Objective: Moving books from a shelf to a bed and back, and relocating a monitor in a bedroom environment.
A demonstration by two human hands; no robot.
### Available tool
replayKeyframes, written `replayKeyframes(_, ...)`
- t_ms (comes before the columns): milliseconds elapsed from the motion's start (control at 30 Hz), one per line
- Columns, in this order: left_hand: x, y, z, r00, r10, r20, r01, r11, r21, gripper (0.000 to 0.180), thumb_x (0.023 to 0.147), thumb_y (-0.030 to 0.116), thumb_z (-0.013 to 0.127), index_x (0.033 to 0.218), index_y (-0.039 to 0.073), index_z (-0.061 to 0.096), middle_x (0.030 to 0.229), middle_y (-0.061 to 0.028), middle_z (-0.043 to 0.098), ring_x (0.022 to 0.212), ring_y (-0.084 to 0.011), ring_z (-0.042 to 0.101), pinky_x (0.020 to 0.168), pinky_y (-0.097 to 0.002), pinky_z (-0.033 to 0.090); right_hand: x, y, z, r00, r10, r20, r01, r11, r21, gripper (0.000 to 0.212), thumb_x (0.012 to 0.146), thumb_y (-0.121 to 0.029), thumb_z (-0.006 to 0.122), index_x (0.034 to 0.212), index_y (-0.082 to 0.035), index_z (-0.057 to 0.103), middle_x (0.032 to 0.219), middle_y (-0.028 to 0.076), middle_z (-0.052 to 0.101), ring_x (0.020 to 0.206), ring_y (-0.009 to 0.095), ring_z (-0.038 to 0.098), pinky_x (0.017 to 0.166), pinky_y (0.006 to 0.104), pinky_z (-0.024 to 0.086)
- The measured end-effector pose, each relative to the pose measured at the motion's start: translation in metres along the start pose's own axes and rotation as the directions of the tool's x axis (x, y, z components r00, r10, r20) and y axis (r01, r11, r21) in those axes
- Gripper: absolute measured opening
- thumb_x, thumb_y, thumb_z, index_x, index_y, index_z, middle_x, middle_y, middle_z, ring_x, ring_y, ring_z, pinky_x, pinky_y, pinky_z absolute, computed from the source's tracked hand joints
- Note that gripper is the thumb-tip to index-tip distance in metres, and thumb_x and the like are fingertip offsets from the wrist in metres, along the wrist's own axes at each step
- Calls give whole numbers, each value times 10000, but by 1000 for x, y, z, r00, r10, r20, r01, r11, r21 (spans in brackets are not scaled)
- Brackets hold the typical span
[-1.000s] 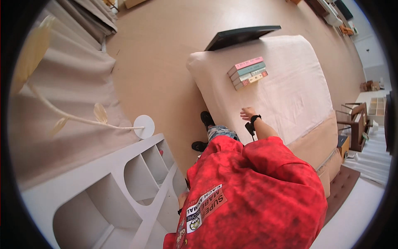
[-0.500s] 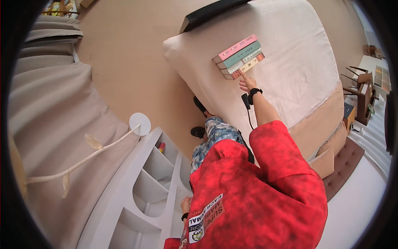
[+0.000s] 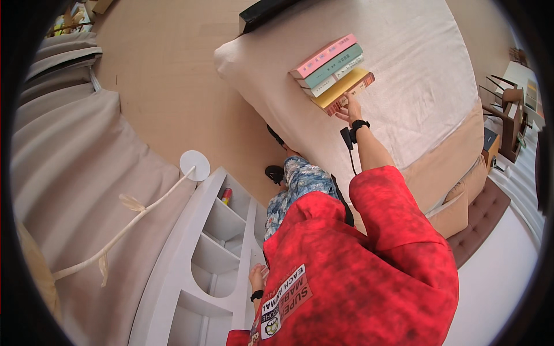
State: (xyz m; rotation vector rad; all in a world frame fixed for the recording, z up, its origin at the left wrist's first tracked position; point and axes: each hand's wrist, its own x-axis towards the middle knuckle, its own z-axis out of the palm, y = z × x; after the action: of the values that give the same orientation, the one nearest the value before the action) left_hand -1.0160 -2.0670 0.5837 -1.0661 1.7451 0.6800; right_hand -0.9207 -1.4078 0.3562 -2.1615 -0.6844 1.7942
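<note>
Several thick books lie stacked on the bed, spines facing me: a pink book [image 3: 326,56] on top, then a green book [image 3: 333,66] and a white book [image 3: 334,77]. Lowest is a yellow book [image 3: 341,92] with a red-patterned spine, sticking out toward me from under the others. My right hand [image 3: 351,109] grips this book at its spine, fingers partly hidden. Down at my left side, my left hand [image 3: 257,277] hangs beside the white shelf unit, empty, its fingers loosely apart.
The bed [image 3: 404,57] has a pale cover, with a black flat object [image 3: 268,12] at its far edge. A white shelf unit [image 3: 199,242] stands at my left, near a white branch-like stand [image 3: 127,229] and a beige-covered sofa [image 3: 75,138]. A black cable [image 3: 351,155] hangs by my right wrist.
The yellow book has slid out toward me from the stack, uncovering part of its cover. My right hand has moved slightly with it. My left hand's fingers have spread a little.
</note>
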Motion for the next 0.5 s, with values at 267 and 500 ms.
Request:
replayKeyframes(267, 27, 6, 3, 989, 133, 62, -135, 990, 33, 330, 914, 275, 577, 1157, 55, 540, 1058, -99, 619, 946, -227, 620, 745, -359, 500, 3, 5, -29, 972, -129, -195, 98, 982, -161, 345, 728, -239, 692, 946, 27, 663, 869, 132, 660, 801, 249, 670, 588, 362, 581)
replayKeyframes(500, 40, -2, 9, 949, 314, 12, -314, 949, 37, 355, 888, 244, 619, 1177, 47, 561, 1044, -73, 645, 886, -163, 625, 724, -296, 493, -37, 24, -115, 921, -289, 262, 335, 242, -910, 546, 748, -539, 658, 896, -17, 592, 744, 160, 652, 766, 276, 659, 652, 420, 509)
